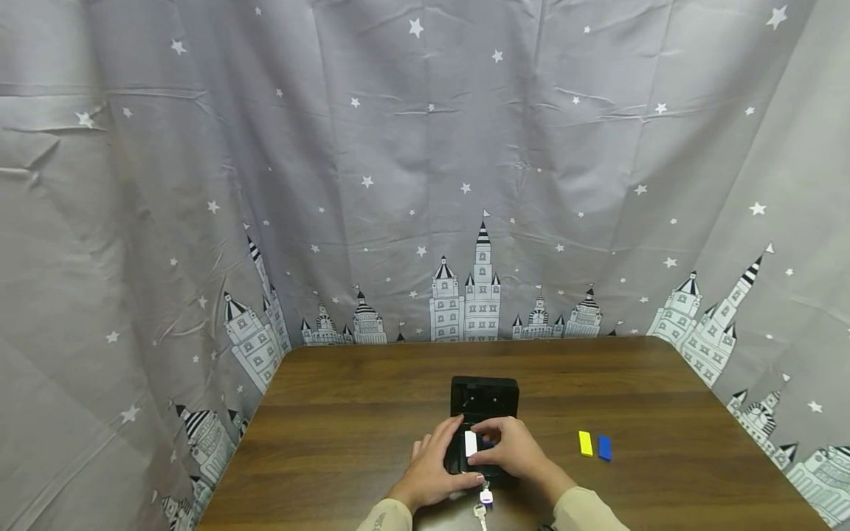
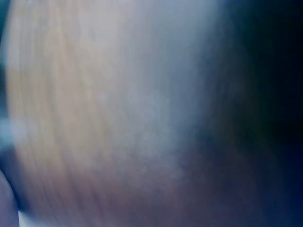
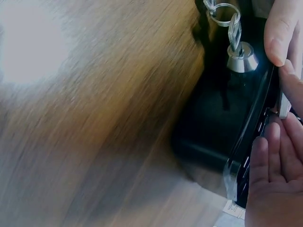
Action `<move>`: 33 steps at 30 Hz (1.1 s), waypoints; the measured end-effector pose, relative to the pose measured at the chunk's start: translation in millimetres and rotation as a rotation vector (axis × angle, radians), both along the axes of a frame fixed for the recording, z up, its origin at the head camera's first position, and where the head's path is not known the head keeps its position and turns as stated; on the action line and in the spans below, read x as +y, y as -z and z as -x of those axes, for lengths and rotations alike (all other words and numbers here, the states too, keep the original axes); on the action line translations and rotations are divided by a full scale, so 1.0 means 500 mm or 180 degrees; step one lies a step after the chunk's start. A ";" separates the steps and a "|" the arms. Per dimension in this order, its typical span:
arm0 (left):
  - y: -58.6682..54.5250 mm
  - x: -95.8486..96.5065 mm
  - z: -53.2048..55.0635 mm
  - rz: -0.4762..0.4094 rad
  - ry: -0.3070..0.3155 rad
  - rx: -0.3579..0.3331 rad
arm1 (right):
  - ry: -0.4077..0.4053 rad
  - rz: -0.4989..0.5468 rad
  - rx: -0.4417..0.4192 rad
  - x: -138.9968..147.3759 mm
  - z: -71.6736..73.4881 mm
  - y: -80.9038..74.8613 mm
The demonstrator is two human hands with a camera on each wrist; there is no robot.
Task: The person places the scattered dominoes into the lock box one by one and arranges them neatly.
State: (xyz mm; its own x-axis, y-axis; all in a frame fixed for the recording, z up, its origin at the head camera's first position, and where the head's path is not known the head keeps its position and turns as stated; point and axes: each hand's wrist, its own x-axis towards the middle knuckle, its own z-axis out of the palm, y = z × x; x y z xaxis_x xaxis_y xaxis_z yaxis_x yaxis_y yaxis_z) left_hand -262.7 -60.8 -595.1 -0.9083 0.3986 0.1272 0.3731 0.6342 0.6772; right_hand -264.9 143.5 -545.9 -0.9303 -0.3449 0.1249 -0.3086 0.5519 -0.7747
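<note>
A small black lockable box (image 1: 485, 397) stands on the table with its lid raised at the back. My right hand (image 1: 514, 448) is over the box and pinches a white rectangular block (image 1: 471, 444) between thumb and fingers. Along the left side of the box lies my left hand (image 1: 432, 468), fingers extended and thumb stretched across the front edge. A key sits in the round silver lock (image 3: 242, 57) on the front, and further keys (image 1: 481, 510) hang from its ring. Something blue shows inside the box beneath the right hand. The left wrist view is only a blur.
Yellow (image 1: 585, 443) and blue (image 1: 604, 448) flat blocks lie side by side on the wooden table (image 1: 352, 413), right of the box. A grey curtain (image 1: 398, 184) with stars and castles hangs behind and around the table.
</note>
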 end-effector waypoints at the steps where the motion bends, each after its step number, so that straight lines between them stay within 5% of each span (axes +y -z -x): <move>1: 0.000 0.000 0.000 -0.0001 0.0001 -0.0005 | -0.0010 -0.0011 -0.0004 -0.003 0.001 0.001; 14: 0.001 -0.003 -0.002 -0.0062 0.0029 -0.0004 | -0.0021 -0.0279 -0.0120 -0.029 0.009 0.011; 33: -0.003 -0.003 -0.002 -0.0135 0.0045 0.0029 | -0.0001 -0.0404 0.0072 -0.058 0.020 0.027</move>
